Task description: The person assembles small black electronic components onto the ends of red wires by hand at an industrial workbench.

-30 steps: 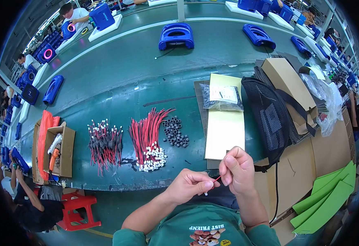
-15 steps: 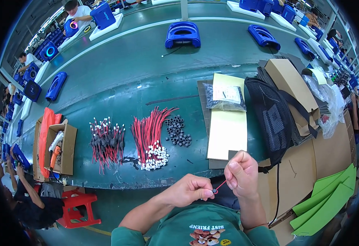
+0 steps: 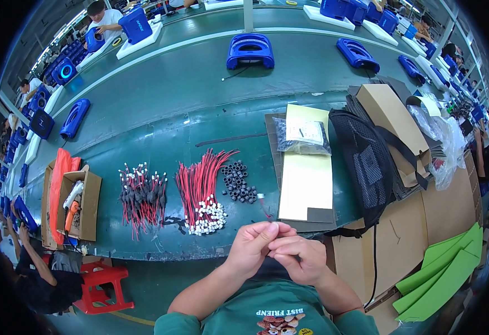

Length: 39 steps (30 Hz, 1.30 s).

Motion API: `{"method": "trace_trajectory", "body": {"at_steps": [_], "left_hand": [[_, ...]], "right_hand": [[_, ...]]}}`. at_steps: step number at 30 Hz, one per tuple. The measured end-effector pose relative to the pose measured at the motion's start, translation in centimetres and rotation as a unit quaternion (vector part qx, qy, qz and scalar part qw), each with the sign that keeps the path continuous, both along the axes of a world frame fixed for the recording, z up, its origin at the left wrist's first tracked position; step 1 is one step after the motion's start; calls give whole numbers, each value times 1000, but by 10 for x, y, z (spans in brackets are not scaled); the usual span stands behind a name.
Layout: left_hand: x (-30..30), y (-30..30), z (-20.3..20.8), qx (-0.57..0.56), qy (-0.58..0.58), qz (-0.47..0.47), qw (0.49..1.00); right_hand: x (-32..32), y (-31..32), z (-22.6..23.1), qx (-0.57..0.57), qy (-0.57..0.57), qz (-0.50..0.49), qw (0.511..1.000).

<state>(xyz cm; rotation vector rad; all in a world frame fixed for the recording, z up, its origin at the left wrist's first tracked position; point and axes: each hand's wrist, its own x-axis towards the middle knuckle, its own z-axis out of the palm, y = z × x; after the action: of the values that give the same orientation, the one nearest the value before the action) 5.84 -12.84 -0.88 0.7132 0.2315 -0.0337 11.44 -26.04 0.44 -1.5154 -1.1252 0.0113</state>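
Observation:
Close together in front of my chest, both hands are closed. My left hand (image 3: 255, 245) pinches a short red-and-black wire lead (image 3: 266, 213), its white connector pointing up past the fingertips. The fingers of my right hand (image 3: 301, 258) press together against the left ones; what lies between them is hidden. Ahead on the green bench are a bundle of red wire leads (image 3: 200, 178) with white connectors and a heap of small dark grey rings (image 3: 239, 182). Left of these lies a bundle of leads with dark lumps (image 3: 143, 195) along them.
At left a cardboard box (image 3: 91, 204) holds an orange-and-white tool. A bag of dark parts (image 3: 303, 137) rests on a pale yellow sheet, beside a black mesh bag (image 3: 367, 167) and cardboard. Blue housings (image 3: 250, 51) line the far belt. A red stool (image 3: 102, 287) stands lower left.
My hands have come together and up a little, the right moving left and down to meet the left. The red strand stretched between them no longer shows; a white connector now sticks up.

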Motion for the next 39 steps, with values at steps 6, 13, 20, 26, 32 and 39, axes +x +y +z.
{"method": "trace_trajectory", "body": {"at_steps": [6,13,20,26,32,39], "left_hand": [[4,10,13,39,-9,57,998],[6,2,38,-32,-21,12,999],[-5,20,33,-64,-8,14,998],[3,17,32,222,-28,-6,975],[6,25,22,259,-16,-46,965],[8,32,26,188,7,-89,978]], "right_hand": [[0,-7,87,28,-85,162,983],[-1,-5,133,123,-181,175,960],[-2,-27,50,-128,-285,-53,949],[5,-28,25,-231,-304,-72,922],[4,-26,15,-233,-305,-72,920],[3,-26,9,-233,-288,-54,927]]}}
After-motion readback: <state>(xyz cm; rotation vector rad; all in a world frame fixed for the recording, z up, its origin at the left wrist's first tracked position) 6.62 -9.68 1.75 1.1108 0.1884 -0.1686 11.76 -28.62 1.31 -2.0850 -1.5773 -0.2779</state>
